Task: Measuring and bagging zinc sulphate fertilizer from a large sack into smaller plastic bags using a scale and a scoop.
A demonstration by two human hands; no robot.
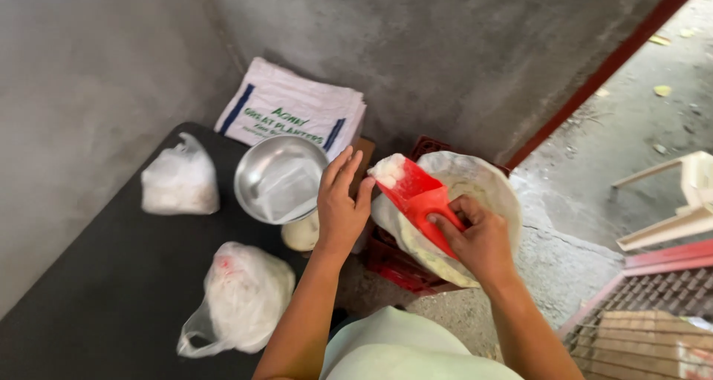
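Scooping white powder: right hand [479, 240] grips red scoop [416, 196] over open sack [486, 194], left hand [342, 205] open-fingered steadying its tip, near metal bowl [281, 178] left on the black table [96, 291]; next needs level carry.

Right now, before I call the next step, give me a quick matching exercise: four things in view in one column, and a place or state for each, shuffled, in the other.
Things:
1. red scoop
2. metal bowl
3. folded woven sacks
4. tied plastic bag with a red mark

Places or states:
A. leaning against the grey wall
B. near edge of the dark table
C. gripped in the right hand, white grain in it
D. on the table, beside the left hand

Pairs: 1-C, 2-D, 3-A, 4-B
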